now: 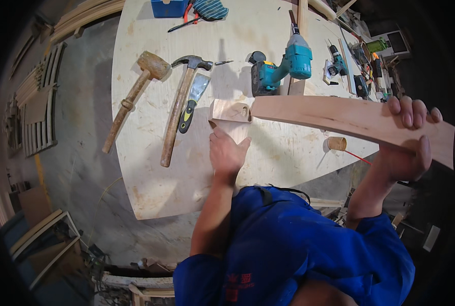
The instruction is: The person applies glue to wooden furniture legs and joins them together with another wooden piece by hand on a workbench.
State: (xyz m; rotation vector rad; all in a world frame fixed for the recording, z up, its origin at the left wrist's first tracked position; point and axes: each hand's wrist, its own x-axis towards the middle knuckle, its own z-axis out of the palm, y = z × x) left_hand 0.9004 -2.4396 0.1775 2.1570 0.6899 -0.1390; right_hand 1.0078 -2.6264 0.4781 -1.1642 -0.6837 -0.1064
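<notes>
My left hand (228, 152) grips the near side of a short wooden block (230, 111) on the workbench, thumb spread to the right. A rounded slot is cut in the block's right part. My right hand (408, 141) is wrapped around the right part of a long, slightly curved wooden board (319, 111), fingers over the far edge and thumb at the near one. The board's left end is right beside the block's slotted end; whether they touch I cannot tell.
Left of the block lie a wooden mallet (129, 93), a claw hammer (180, 111) and a putty knife (193, 101). A teal cordless driver (277, 72) stands beyond the board. A small cup (337, 144) with a red stick is near the front edge. Gloves (211, 9) lie beside a blue box (168, 9).
</notes>
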